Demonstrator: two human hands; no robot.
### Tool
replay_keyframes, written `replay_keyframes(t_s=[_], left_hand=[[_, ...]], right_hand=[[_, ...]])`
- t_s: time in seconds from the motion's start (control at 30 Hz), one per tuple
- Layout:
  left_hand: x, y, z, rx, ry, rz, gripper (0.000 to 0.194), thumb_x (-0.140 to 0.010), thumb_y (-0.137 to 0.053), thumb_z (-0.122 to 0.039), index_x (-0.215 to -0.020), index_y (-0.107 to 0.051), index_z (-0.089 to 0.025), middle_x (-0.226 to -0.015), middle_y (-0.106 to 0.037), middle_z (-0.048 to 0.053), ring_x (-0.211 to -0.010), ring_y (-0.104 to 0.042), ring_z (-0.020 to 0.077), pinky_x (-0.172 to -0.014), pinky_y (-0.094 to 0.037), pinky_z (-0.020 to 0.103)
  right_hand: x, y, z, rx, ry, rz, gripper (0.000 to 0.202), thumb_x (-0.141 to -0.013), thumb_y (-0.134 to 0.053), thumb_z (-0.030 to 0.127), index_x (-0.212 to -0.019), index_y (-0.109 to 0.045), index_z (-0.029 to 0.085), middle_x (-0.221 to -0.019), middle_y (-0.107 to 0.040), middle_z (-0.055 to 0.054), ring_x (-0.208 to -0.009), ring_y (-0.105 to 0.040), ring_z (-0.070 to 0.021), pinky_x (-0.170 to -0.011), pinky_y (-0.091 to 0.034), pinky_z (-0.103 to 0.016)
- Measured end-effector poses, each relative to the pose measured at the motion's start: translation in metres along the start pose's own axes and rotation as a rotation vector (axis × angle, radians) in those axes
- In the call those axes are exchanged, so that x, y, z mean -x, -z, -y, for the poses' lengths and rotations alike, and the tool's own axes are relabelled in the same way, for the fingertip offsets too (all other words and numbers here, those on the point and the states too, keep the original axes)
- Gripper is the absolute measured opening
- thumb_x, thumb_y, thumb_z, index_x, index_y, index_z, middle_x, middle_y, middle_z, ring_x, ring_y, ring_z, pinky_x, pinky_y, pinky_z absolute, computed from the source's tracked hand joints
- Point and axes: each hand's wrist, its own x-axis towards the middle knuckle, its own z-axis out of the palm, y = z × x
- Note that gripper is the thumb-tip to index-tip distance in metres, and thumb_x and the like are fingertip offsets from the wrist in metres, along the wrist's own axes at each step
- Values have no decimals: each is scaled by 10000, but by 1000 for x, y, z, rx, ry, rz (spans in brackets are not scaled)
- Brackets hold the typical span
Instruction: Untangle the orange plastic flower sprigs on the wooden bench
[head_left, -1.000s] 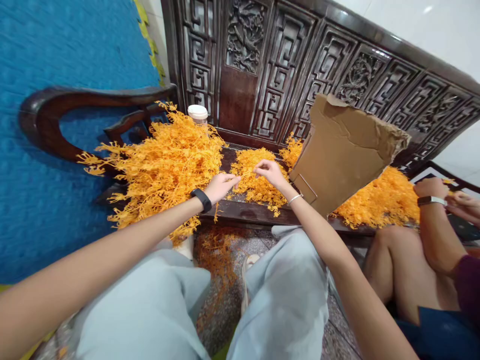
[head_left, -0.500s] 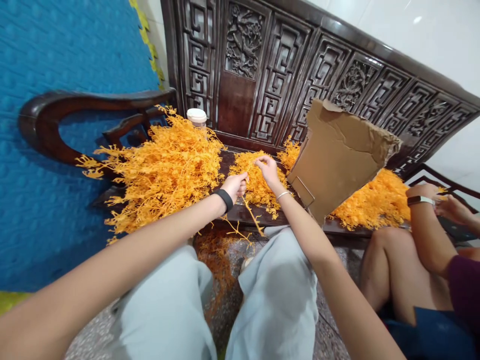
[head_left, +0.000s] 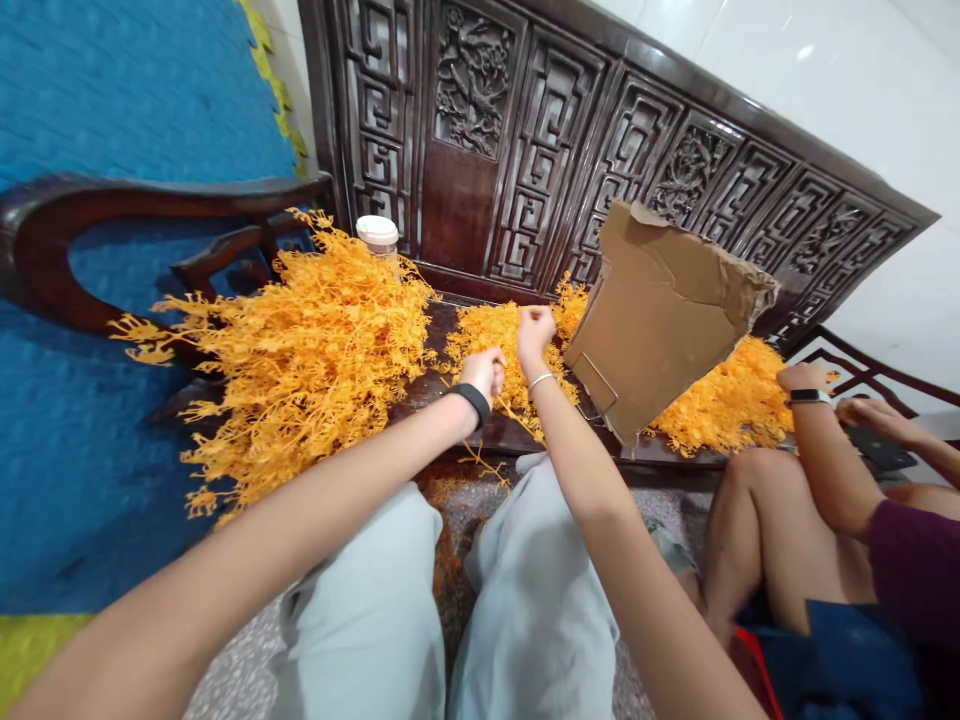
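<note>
My left hand (head_left: 484, 374), with a black band at the wrist, is closed around an orange branching sprig (head_left: 523, 415) whose stem slants down to the right. Just up and to the right, my right hand (head_left: 537, 328) has its fingers pinched together; anything between them is too small to make out. Both hands are over a small pile of orange sprigs (head_left: 472, 330) on the dark wooden bench (head_left: 506, 437). A much larger orange heap (head_left: 322, 330) lies to the left of my hands.
A cardboard sheet (head_left: 660, 320) leans upright right of my hands, beside a bent metal wire. Behind the large heap stands a white-lidded container (head_left: 377, 232). Another person's hands (head_left: 862, 410) are at the far right, near more orange sprigs (head_left: 731, 400). A carved backrest rises behind.
My right hand has turned upward, its fingers drawn together. My left hand has shifted slightly right against the bench, and the held sprig's stem points further right. The view has shifted a little.
</note>
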Motion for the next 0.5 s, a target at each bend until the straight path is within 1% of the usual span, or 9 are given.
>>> replay_keyframes(t_s=[0.03, 0.07, 0.13, 0.17, 0.23, 0.3, 0.37, 0.43, 0.5], left_hand=[[7, -4, 5, -27, 19, 6, 340, -818, -361, -118, -483, -321, -164, -315, -160, -102, -269, -121, 20, -337, -55, 178], [15, -8, 10, -50, 32, 22, 335, -800, -385, -121, -471, -335, -164, -312, -172, -99, -270, -129, 22, -342, -60, 187], [27, -16, 20, -100, 20, 85, 319, -775, -432, -152, -461, -375, -159, -321, -212, -91, -287, -154, 27, -358, -87, 199], [31, -19, 24, -183, -38, 162, 316, -775, -433, -171, -463, -389, -159, -332, -219, -90, -302, -166, 32, -371, -110, 206], [33, -21, 28, -371, -200, 271, 326, -773, -442, -218, -454, -405, -159, -352, -248, -79, -342, -215, 46, -407, -159, 219], [30, -18, 27, -564, -385, 376, 352, -776, -446, -273, -445, -404, -161, -384, -303, -62, -402, -286, 63, -456, -208, 231], [25, -13, 24, -713, -525, 478, 380, -784, -441, -333, -448, -387, -165, -421, -337, -52, -457, -325, 77, -498, -232, 240], [21, -9, 19, -806, -604, 534, 397, -790, -435, -379, -461, -363, -169, -440, -324, -55, -472, -311, 80, -511, -225, 246], [19, -6, 15, -859, -634, 533, 411, -790, -439, -399, -461, -340, -172, -440, -295, -59, -463, -279, 78, -504, -204, 250]], right_hand=[[-6, 4, -8, -5, -132, -61, 141, -710, -436, 183, -747, -563, 133, -802, -607, -62, -754, -519, -148, -753, -410, -282], [-11, 10, -16, -5, -178, -78, 169, -706, -428, 176, -765, -574, 114, -812, -614, -80, -748, -528, -152, -743, -414, -283], [-17, 24, -32, -12, -181, -67, 187, -690, -459, 190, -771, -592, 86, -821, -625, -99, -754, -540, -156, -740, -419, -279], [-19, 31, -39, -19, -167, -54, 196, -683, -481, 208, -770, -602, 81, -820, -632, -99, -754, -546, -155, -738, -422, -275], [-19, 42, -49, -34, -130, 19, 219, -668, -516, 236, -787, -623, 86, -819, -644, -82, -748, -555, -145, -731, -429, -263], [-18, 47, -53, -15, -120, 120, 231, -648, -539, 238, -805, -639, 101, -782, -650, -56, -711, -558, -135, -712, -439, -260], [-16, 48, -54, 23, -135, 197, 228, -619, -567, 229, -795, -652, 113, -707, -641, -35, -657, -551, -135, -678, -448, -266], [-14, 47, -52, 18, -152, 248, 227, -601, -587, 228, -788, -656, 120, -677, -635, -29, -636, -548, -135, -658, -457, -269], [-12, 46, -49, -43, -169, 315, 250, -599, -593, 230, -818, -650, 123, -733, -649, -39, -670, -560, -132, -667, -467, -267]])
